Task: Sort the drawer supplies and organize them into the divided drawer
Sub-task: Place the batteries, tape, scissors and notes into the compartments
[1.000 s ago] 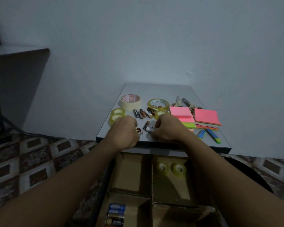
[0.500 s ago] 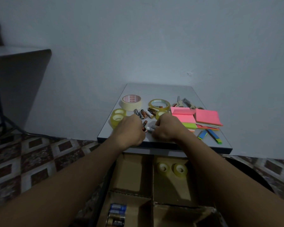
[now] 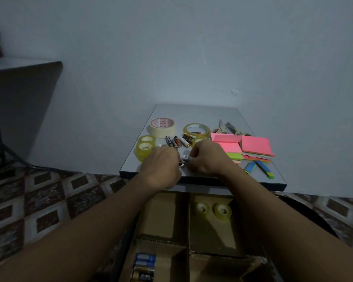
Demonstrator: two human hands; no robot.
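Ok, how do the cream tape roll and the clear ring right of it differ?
The masking tape roll is opaque cream with red print inside; the clear tape roll is see-through yellowish. The masking tape roll stands taller; the clear tape roll is a low ring with a wider hole. A battery lies in the clear tape roll's hole; none shows in the masking tape roll's. Both lie flat on the table, hole up.

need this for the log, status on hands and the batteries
Hands: left hand and right hand curled on batteries at table front edge. Loose batteries behind. Stowed batteries in drawer near-left compartment. Nothing blocking.
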